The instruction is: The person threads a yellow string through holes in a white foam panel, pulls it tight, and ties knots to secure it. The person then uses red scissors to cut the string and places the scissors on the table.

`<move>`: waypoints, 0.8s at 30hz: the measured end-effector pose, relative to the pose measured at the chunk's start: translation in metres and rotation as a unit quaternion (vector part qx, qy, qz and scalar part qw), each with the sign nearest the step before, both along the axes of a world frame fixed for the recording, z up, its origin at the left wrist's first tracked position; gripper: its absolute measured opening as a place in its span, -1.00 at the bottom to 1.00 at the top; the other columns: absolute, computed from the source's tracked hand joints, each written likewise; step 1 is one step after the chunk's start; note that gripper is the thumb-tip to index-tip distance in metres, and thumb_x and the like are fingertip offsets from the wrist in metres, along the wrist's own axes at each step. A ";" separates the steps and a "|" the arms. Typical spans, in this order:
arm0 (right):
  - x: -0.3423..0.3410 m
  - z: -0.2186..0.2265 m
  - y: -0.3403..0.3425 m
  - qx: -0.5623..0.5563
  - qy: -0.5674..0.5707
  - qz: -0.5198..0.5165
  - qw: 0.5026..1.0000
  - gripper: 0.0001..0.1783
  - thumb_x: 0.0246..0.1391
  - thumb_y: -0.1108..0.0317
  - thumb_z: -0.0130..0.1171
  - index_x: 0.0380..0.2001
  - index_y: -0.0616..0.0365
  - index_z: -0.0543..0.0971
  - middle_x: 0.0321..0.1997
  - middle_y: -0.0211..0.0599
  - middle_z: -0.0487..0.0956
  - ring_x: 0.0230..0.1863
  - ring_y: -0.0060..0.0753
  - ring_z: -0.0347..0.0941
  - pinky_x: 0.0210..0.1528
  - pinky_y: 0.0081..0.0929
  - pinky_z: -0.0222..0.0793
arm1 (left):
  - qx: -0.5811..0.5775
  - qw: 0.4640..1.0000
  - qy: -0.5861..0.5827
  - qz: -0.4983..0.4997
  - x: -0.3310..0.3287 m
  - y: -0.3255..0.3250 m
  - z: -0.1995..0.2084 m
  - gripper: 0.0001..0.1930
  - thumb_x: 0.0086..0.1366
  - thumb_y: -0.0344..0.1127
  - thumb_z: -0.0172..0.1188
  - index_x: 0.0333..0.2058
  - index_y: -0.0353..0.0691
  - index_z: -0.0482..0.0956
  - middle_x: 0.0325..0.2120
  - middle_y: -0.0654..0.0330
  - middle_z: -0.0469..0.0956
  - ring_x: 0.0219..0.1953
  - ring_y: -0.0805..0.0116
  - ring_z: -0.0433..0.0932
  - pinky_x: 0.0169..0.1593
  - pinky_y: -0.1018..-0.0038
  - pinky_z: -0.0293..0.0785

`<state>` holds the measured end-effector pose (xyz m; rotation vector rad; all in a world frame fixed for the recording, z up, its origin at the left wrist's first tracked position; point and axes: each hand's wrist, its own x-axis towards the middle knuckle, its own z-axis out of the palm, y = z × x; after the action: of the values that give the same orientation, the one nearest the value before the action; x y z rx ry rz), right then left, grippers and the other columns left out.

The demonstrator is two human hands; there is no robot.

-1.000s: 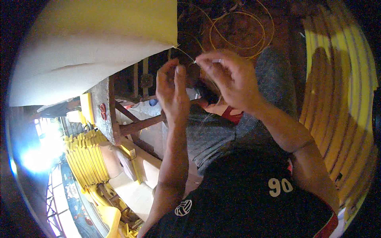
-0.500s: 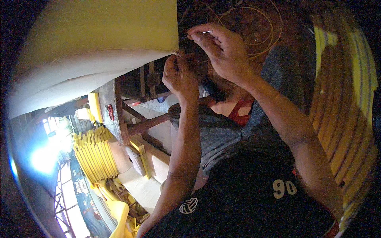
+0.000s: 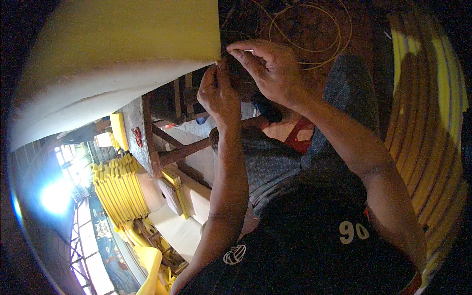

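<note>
The left hand pinches at the corner of a large pale covered block. Just beside it, the right hand grips a thin pale strand, its kind unclear. Beyond lies a looped yellow cord; lower left, stacked yellow pieces.

Pale block cut off above, thin item indistinct
</note>
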<state>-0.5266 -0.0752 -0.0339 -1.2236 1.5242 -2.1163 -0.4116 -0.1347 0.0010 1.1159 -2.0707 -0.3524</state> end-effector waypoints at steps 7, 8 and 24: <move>0.003 -0.003 -0.002 0.000 0.005 -0.013 1.000 -0.79 0.23 0.28 0.18 -0.16 0.12 0.66 -0.24 -0.09 0.67 -0.25 -0.11 0.64 -0.24 -0.30 0.55 | 0.090 0.995 0.047 0.006 0.003 -0.002 -0.004 -0.64 0.37 -0.13 0.18 -0.36 -0.39 0.65 -0.65 0.21 0.52 -0.57 0.51 0.35 -0.46 0.42 0.29; 0.004 -0.004 -0.003 -0.004 0.006 -0.015 1.000 -0.80 0.22 0.29 0.18 -0.18 0.11 0.66 -0.26 -0.04 0.66 -0.28 -0.02 0.63 -0.25 -0.24 0.56 | 0.071 0.997 0.041 0.005 0.005 -0.005 -0.007 -0.65 0.37 -0.13 0.19 -0.35 -0.39 0.65 -0.65 0.22 0.52 -0.57 0.52 0.35 -0.46 0.43 0.29; 0.006 -0.004 -0.004 -0.030 0.052 -0.032 0.998 -0.80 0.21 0.26 0.19 -0.18 0.07 0.66 -0.27 -0.11 0.68 -0.28 -0.03 0.63 -0.21 -0.21 0.57 | 0.046 0.998 0.029 0.022 0.005 0.000 -0.003 -0.75 0.36 -0.26 0.19 -0.28 -0.38 0.68 -0.60 0.21 0.58 -0.55 0.55 0.40 -0.44 0.48 0.35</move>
<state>-0.5211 -0.0792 -0.0380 -1.3419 1.5747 -2.1845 -0.4066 -0.1347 -0.0022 1.1900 -1.9926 -0.4587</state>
